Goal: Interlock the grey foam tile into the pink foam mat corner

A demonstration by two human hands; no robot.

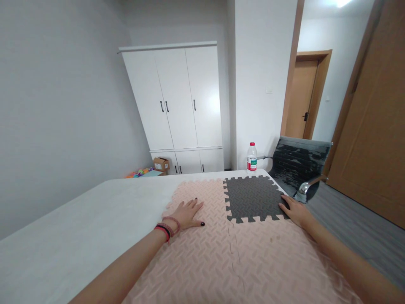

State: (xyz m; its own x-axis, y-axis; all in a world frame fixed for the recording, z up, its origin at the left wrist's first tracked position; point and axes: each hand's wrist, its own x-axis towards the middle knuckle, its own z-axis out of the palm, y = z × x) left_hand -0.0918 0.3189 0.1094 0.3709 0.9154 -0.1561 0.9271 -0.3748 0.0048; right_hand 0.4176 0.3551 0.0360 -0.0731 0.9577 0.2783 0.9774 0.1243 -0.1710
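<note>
Pink foam mat tiles (pixel 202 261) with a raised tread pattern cover the near part of the white table. A dark grey foam mat tile (pixel 253 196) with jigsaw edges lies at the far right, beside one pink tile; its near teeth lie over or against another pink tile, and I cannot tell whether they interlock. My left hand (pixel 186 214) rests flat on the pink tile left of the grey one, fingers spread. At the grey tile's right edge lies my right hand (pixel 295 210), fingers stretched onto its corner, thumb apart from them.
The white table (pixel 79 228) extends to the left. A plastic bottle (pixel 252 158) with a red cap stands at its far edge. Behind are a white cabinet (pixel 177 97), a cardboard box (pixel 161 163) and colourful items on the floor side. A black chair (pixel 299 164) stands right.
</note>
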